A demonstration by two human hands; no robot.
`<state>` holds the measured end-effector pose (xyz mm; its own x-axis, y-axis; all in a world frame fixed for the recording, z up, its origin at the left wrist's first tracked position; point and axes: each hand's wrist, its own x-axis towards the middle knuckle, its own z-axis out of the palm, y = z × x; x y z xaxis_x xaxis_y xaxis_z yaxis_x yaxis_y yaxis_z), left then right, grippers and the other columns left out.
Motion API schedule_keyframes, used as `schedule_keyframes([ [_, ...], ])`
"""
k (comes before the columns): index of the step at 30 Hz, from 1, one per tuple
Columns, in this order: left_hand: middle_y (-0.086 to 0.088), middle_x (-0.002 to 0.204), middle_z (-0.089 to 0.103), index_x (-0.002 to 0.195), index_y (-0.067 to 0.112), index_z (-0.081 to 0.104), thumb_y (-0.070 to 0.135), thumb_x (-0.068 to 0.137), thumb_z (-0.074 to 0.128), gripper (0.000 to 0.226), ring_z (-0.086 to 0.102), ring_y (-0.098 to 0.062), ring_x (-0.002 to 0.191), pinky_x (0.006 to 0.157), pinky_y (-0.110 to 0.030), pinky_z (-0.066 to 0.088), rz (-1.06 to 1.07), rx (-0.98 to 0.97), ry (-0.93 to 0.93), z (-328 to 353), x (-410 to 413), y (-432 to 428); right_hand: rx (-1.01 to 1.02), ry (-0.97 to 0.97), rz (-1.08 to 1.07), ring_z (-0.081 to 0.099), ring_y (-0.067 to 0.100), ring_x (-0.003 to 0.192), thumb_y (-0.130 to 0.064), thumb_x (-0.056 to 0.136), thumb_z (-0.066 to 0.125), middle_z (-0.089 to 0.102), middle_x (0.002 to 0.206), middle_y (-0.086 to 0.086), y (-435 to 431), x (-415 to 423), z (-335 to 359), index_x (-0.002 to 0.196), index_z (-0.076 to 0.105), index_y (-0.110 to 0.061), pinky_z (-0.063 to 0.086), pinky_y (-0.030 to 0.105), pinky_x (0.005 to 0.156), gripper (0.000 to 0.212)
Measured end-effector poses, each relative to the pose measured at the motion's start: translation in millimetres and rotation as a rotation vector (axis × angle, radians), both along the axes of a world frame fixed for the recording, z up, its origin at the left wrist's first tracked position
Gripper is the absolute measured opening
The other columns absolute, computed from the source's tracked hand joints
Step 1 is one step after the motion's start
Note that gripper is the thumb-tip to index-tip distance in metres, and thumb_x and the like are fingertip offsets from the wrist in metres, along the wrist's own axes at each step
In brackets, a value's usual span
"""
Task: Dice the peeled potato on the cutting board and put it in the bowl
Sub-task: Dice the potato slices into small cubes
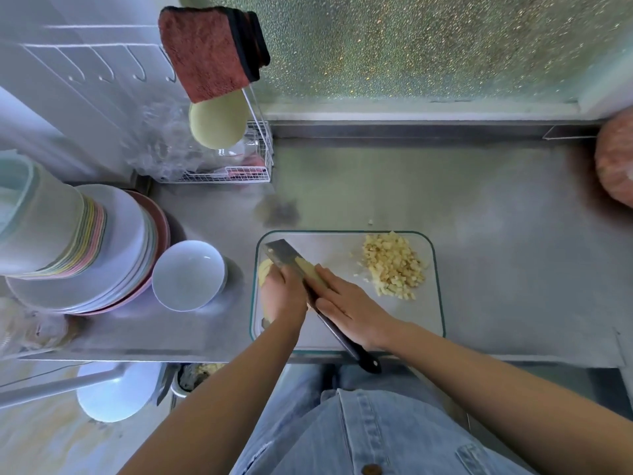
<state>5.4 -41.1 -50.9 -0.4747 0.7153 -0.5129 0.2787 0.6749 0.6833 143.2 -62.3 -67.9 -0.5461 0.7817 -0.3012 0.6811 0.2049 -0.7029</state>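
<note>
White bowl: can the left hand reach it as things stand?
Probably yes. The white bowl sits just left of the cutting board, with nothing between it and the left hand, which must first release the potato.
</note>
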Motion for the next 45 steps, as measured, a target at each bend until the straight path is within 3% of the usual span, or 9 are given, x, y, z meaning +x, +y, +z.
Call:
schedule_keyframes([
  [7, -0.008, 0.072, 0.053, 0.083, 0.007, 0.05, 0.022, 0.096, 0.031, 0.027, 0.054, -0.034, 0.076, 0.069, -0.039, 0.045, -0.03, -0.008, 0.156, 6.8, -16.0, 0.5, -0.006, -0.183, 0.07, 0.0, 0.012, 0.147, -0.038, 0.104, 0.016, 0.006, 0.161, -0.002, 3.2, -0.5, -11.3, 0.153, 0.014, -0.02, 0.004, 0.039, 0.119, 0.052],
  [13, -0.006, 0.061, 0.042, 0.072, 0.007, 0.04, 0.017, 0.096, 0.033, 0.027, 0.042, -0.028, 0.066, 0.062, -0.035, 0.033, 0.017, 0.093, 0.234, 18.2, -27.7, 9.3, -0.017, 0.012, -0.059, 0.015, 0.008, 0.144, -0.041, 0.103, 0.025, 0.021, 0.157, -0.002, 10.9, 10.4, 0.6, 0.139, 0.047, -0.017, 0.008, 0.026, 0.117, 0.049],
  [16, -0.006, 0.06, 0.04, 0.07, 0.008, 0.035, 0.016, 0.095, 0.034, 0.026, 0.037, -0.024, 0.06, 0.058, -0.035, 0.031, 0.021, 0.137, 0.217, 21.4, -23.6, 15.8, 0.16, 0.116, -0.269, 0.051, 0.007, 0.112, -0.057, 0.095, 0.027, 0.059, 0.121, -0.001, 15.4, 20.9, 13.7, 0.134, 0.052, -0.019, 0.036, 0.027, 0.097, 0.06],
  [18, -0.004, 0.059, 0.037, 0.068, 0.011, 0.031, 0.015, 0.094, 0.035, 0.027, 0.034, -0.022, 0.058, 0.056, -0.033, 0.029, 0.01, 0.145, 0.18, 20.6, -16.8, 20.1, 0.172, 0.108, -0.332, 0.056, 0.006, 0.078, -0.061, 0.091, 0.039, 0.06, 0.083, -0.007, 14.4, 23.9, 28.9, 0.136, 0.047, -0.023, 0.043, 0.025, 0.073, 0.059],
  [21, -0.007, 0.06, 0.043, 0.071, 0.01, 0.036, 0.017, 0.092, 0.036, 0.023, 0.041, -0.027, 0.058, 0.056, -0.034, 0.034, -0.054, 0.135, 0.124, 18.6, -1.3, 25.2, 0.087, -0.156, -0.179, 0.052, 0.007, 0.062, -0.062, 0.084, 0.053, 0.055, 0.072, -0.008, 6.7, 20.5, 45.7, 0.147, 0.02, -0.037, 0.044, 0.027, 0.058, 0.075],
  [27, -0.009, 0.068, 0.067, 0.1, 0.015, 0.058, 0.021, 0.097, 0.039, 0.02, 0.061, -0.021, 0.058, 0.052, -0.032, 0.048, -0.299, 0.149, -0.207, 23.3, 18.6, 24.4, -0.058, 0.018, -0.466, 0.059, 0.013, 0.078, -0.014, 0.093, 0.051, 0.058, 0.09, -0.005, 4.3, 28.4, 29.6, 0.14, 0.041, -0.021, 0.04, 0.02, 0.063, 0.049],
  [31, -0.001, 0.108, 0.06, 0.113, 0.021, 0.06, 0.019, 0.084, 0.059, 0.03, 0.057, -0.02, 0.099, 0.077, -0.035, 0.05, -1.051, 0.28, 0.423, 4.0, -3.3, 27.9, -0.06, 0.111, -0.658, 0.041, 0.004, 0.054, -0.011, 0.091, 0.052, 0.047, 0.065, -0.01, 8.4, 48.7, 29.8, 0.097, 0.055, -0.019, 0.028, 0.018, 0.051, 0.01],
  [34, -0.001, 0.137, 0.042, 0.132, 0.023, 0.047, 0.011, 0.079, 0.06, 0.056, 0.039, -0.023, 0.126, 0.1, -0.034, 0.037, -1.515, 0.257, 0.72, -8.9, -9.3, 25.7, -0.063, 0.154, -0.691, 0.034, 0.005, 0.051, -0.005, 0.088, 0.05, 0.039, 0.06, -0.008, 6.6, 60.3, 35.0, 0.077, 0.046, -0.018, 0.026, 0.019, 0.05, 0.017],
  [45, -0.002, 0.128, 0.046, 0.13, 0.021, 0.047, 0.02, 0.087, 0.056, 0.044, 0.045, -0.022, 0.116, 0.093, -0.033, 0.04, -1.506, 0.193, 0.808, -20.2, -1.6, 32.6, -0.156, 0.162, -0.709, 0.031, 0.011, 0.054, -0.007, 0.086, 0.049, 0.038, 0.061, 0.0, -9.9, 66.9, 26.1, 0.083, 0.048, -0.004, 0.023, 0.03, 0.055, 0.005],
])
